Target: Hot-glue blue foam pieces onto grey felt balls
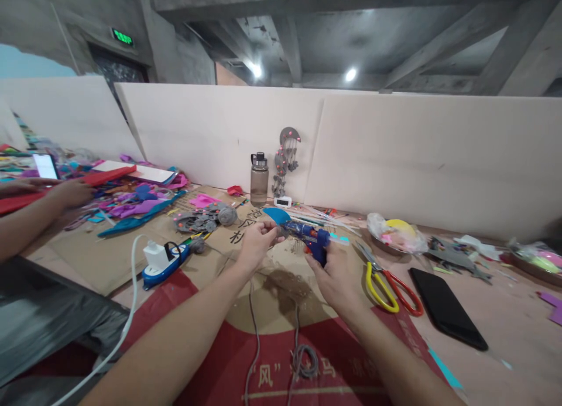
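Note:
My right hand is wrapped around the handle of a blue glue gun, its nozzle pointing left, with a pale blue glow at its rear. At the nozzle, the fingers of my left hand are pinched together; what lies between them is too small to make out. A blue felt piece shows just beyond my left fingertips, and I cannot tell whether they touch it. Grey cord trails beneath my hands to a small coil on the red and brown printed cardboard.
Right of my hands lie scissors and a black phone. A power strip sits left, near a grey yarn ball. Behind stand a bottle and a hanging grey ornament. Another person's hand holds red cloth.

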Available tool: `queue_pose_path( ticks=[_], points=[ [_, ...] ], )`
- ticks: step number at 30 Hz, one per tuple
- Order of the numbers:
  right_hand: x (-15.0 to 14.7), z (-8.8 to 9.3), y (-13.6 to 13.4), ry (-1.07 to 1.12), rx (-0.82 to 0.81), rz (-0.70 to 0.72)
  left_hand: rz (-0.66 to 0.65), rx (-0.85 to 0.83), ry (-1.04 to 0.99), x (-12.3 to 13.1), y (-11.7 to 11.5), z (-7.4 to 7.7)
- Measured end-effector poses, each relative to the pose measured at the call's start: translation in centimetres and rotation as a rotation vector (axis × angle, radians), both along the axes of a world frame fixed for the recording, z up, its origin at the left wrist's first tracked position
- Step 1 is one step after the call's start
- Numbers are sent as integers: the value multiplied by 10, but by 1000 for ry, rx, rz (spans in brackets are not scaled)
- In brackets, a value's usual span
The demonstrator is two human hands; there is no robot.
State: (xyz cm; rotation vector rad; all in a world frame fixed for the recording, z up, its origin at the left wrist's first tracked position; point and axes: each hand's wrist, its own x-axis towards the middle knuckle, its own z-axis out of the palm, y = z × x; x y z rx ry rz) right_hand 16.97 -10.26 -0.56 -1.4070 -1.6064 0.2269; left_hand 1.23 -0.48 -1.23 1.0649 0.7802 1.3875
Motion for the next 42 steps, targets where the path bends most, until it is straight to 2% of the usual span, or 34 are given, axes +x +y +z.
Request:
queue_pose_path(
  ticks=[6, 15, 22, 42],
  points=[
    [0, -5, 2, 40, -41, 39, 12, 1, 15, 0, 0, -1],
    [0, -3, 2, 21, -51, 2, 34, 27, -2, -1, 3, -4],
    [2, -3, 3, -37, 3, -32, 26, 67, 8, -3, 4, -7],
    [4, -1, 3, 17, -31, -50, 60, 95, -1, -7, 4, -2]
  ],
)
